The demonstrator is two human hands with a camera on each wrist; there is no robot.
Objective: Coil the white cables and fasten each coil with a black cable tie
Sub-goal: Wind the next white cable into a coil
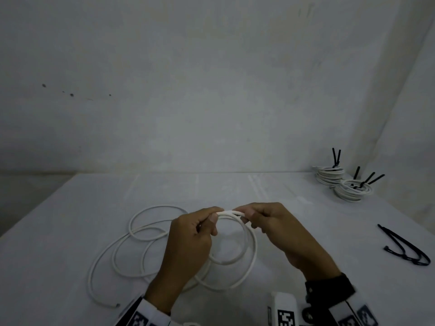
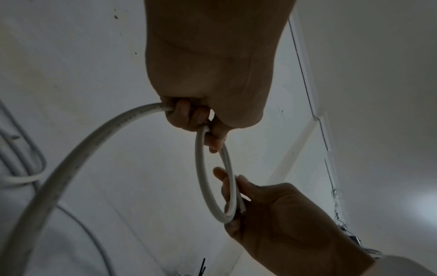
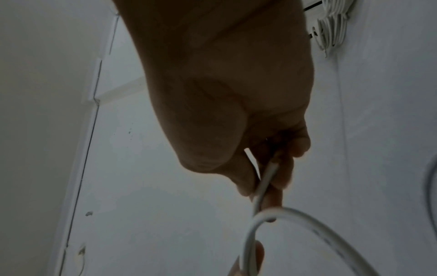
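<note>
A long white cable [image 1: 141, 234] lies in loose loops on the white table [image 1: 294, 217]. Both hands hold a small loop of it above the table. My left hand [image 1: 207, 220] grips the top of the loop; the left wrist view shows my left hand [image 2: 196, 119] curled round the cable [image 2: 94, 142]. My right hand [image 1: 249, 216] pinches the same loop beside it, and the right wrist view shows my right hand [image 3: 269, 177] pinching the cable [image 3: 264, 179]. The cable's free end [image 1: 117, 305] rests at the front left. Loose black cable ties [image 1: 404, 248] lie at the right.
Two finished white coils [image 1: 329, 175] [image 1: 353, 190], each with black tie tails sticking up, sit at the back right corner near the walls. The table's left edge runs diagonally at the left.
</note>
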